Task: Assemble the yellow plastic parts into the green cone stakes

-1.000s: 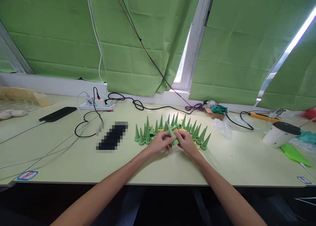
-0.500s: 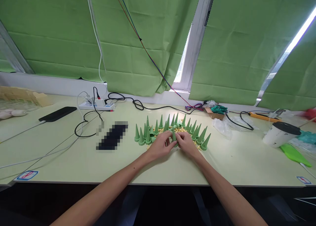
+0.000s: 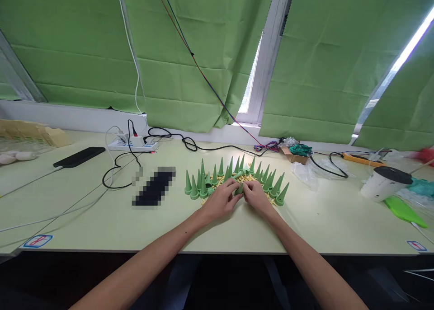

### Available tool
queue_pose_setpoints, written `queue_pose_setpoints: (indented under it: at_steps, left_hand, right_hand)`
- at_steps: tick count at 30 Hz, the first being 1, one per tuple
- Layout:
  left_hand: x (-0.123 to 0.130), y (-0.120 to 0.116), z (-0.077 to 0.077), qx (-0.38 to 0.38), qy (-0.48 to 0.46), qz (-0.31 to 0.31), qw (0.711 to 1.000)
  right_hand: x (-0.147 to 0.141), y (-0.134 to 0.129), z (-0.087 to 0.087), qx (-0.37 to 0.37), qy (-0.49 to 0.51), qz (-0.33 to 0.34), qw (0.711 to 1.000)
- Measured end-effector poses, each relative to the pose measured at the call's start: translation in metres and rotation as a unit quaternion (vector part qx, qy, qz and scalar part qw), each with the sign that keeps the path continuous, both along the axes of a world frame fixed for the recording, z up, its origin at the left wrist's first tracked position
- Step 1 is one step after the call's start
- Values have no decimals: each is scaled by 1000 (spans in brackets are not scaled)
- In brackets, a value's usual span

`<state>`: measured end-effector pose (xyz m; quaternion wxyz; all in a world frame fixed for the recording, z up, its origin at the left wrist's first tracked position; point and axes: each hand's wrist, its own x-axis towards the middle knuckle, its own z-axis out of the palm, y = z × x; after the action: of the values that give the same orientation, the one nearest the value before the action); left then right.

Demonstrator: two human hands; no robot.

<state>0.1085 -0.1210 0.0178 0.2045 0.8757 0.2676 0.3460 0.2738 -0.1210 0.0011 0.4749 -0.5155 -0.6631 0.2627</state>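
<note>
Between the fingers of my left hand (image 3: 221, 199) is a small green plastic cone (image 3: 239, 190), partly covered by those fingers. My right hand (image 3: 257, 196) is closed in a pinch right beside the cone; whatever its fingertips hold is too small and hidden to name. Several green cones (image 3: 194, 188) stand upright on the left, and more green cones (image 3: 278, 193) stand on the right, curving around the hands. Small yellow pieces (image 3: 249, 178) lie heaped just beyond my fingers, with a green cone (image 3: 238, 174) on its side among them.
A pixelated dark object (image 3: 154, 186) lies left of the cones. Farther left are a black phone (image 3: 79, 157) and a white power strip (image 3: 134, 143) with cables. To the right stand a small cardboard box (image 3: 294, 155) and a lidded paper cup (image 3: 385, 183) beside a green case (image 3: 406, 211).
The cone in my left hand stood tip up before; now it is tilted and shows shorter between the fingers. Both hands have stayed in nearly the same place.
</note>
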Motion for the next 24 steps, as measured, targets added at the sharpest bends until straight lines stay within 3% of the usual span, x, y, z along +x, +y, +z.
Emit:
queue_pose_setpoints:
  at_steps: [12,18,21,24]
  left_hand:
    - [1,3,-2,0,-19,56,998]
    - [2,5,-4,-30,-70,76,994]
    - [3,8,-6,-112,-125,93,981]
    - [4,13,-5,-272,-178,72,943]
  right_hand:
    - [-4,1,-1,-41,146,42,987]
    - [-5,-3,4,-18,169,35,985]
    - [-5,-3,5,4,167,21,986]
    - [-4,-3,5,19,162,17,986]
